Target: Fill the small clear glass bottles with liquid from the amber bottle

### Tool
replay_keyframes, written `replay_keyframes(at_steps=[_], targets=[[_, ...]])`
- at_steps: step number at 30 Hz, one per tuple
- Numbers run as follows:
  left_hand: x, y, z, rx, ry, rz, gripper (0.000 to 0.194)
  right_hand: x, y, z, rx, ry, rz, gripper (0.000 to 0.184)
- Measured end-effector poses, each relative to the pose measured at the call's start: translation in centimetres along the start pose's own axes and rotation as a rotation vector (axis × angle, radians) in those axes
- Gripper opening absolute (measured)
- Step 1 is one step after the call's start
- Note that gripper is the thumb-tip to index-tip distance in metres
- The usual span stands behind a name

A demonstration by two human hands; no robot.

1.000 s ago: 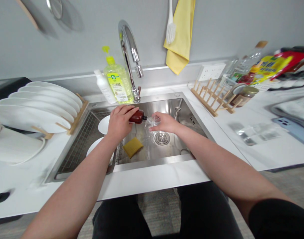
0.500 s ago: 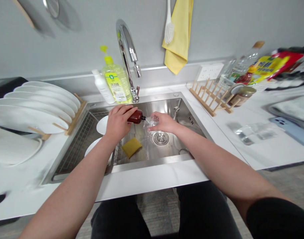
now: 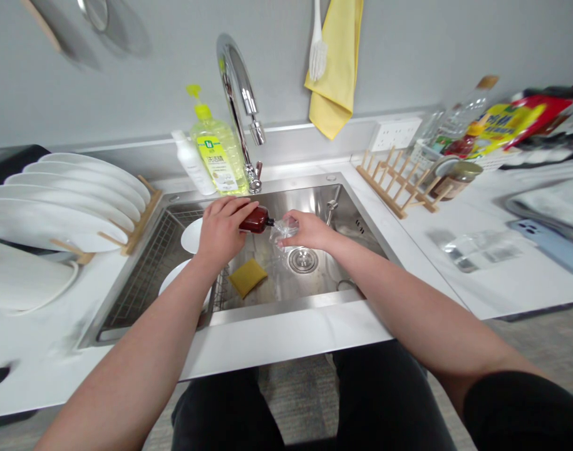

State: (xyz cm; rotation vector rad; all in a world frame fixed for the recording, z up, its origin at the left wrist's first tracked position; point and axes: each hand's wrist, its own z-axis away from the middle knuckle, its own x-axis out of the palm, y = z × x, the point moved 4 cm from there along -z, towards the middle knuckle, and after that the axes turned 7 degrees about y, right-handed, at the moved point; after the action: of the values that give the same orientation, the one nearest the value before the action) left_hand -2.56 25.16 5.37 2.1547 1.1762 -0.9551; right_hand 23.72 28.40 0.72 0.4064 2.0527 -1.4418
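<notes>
The hands are both closed and work together above the middle of the sink: the left hand (image 3: 223,232) holds, in a narrow grip, a small dark red plastic bottle (image 3: 257,219), and the right hand (image 3: 307,230) pinches a piece of clear crumpled plastic (image 3: 283,232) at the bottle's black tip, which sits against it or very near, I cannot tell exactly. Below them is a square stainless steel sink (image 3: 286,307), set in a white marble-look desk (image 3: 286,344). Taking the round steel drain (image 3: 303,260) as clock centre, a flat yellow sponge (image 3: 247,277) lies at eight o'clock, and two round white plates (image 3: 192,236) lie partly under the left hand at about nine o'clock. A curved chrome faucet (image 3: 234,81) rises at twelve o'clock, with a green-yellow bottle of dish soap (image 3: 219,153) just beside it. Several large white plates (image 3: 56,200) stand in a wooden rack (image 3: 143,216) at nine o'clock, and an empty wooden rack (image 3: 396,181) stands at two o'clock. As far as the pictures show, the bottle and plastic are not yet separated, and the plates in the sink are not yet in a rack.
</notes>
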Motion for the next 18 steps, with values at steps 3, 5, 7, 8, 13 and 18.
replay_keyframes(at_steps=[3,5,7,8,13,18], targets=[[-0.10,0.11,0.00,-0.001,-0.005,-0.015,0.078,0.03,0.04,0.00,-0.009,0.003,0.002,0.066],[-0.18,0.20,-0.02,0.003,-0.003,-0.029,0.077,0.01,0.05,0.01,-0.009,0.008,0.003,0.067],[-0.27,0.28,-0.04,0.010,0.003,-0.038,0.076,-0.02,0.01,0.03,-0.009,0.009,0.001,0.068],[-0.30,0.31,-0.05,0.013,0.007,-0.039,0.075,-0.04,-0.02,0.05,-0.011,0.009,0.000,0.068],[-0.40,0.42,-0.07,0.021,0.010,-0.049,0.077,-0.07,-0.18,0.07,-0.019,0.013,0.007,0.066],[-0.42,0.42,-0.05,0.034,0.024,-0.065,0.075,-0.02,-0.13,0.01,-0.024,0.027,0.015,0.065]])
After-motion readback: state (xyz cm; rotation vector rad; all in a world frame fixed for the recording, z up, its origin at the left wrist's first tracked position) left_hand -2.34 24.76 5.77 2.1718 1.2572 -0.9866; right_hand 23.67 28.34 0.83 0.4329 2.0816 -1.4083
